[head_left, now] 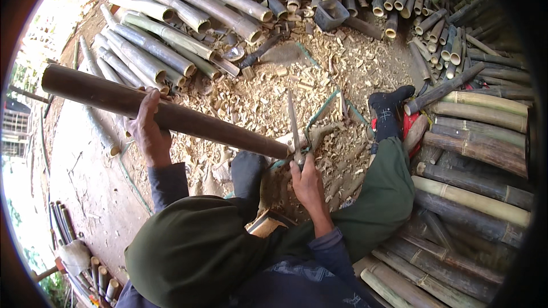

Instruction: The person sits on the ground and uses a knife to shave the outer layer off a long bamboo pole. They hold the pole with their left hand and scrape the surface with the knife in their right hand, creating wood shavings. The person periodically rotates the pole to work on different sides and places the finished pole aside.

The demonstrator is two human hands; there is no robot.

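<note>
My left hand (pixel 147 131) grips a long dark bamboo pole (pixel 211 125) that runs from the upper left down toward the middle. Its near end rests by a small wooden block at my knees. My right hand (pixel 308 182) is closed around the handle of a long knife (pixel 294 122), whose blade stands upright against the pole's near end. My legs in dark green trousers stretch forward, and my right foot in a dark sock (pixel 387 111) points away from me.
Bamboo chips and shavings (pixel 274 91) cover the ground in front. Cut bamboo poles lie stacked at the back left (pixel 171 34), along the top and down the right side (pixel 479 154). A small grey tub (pixel 331 16) sits among them. Short bamboo pieces stand at the lower left.
</note>
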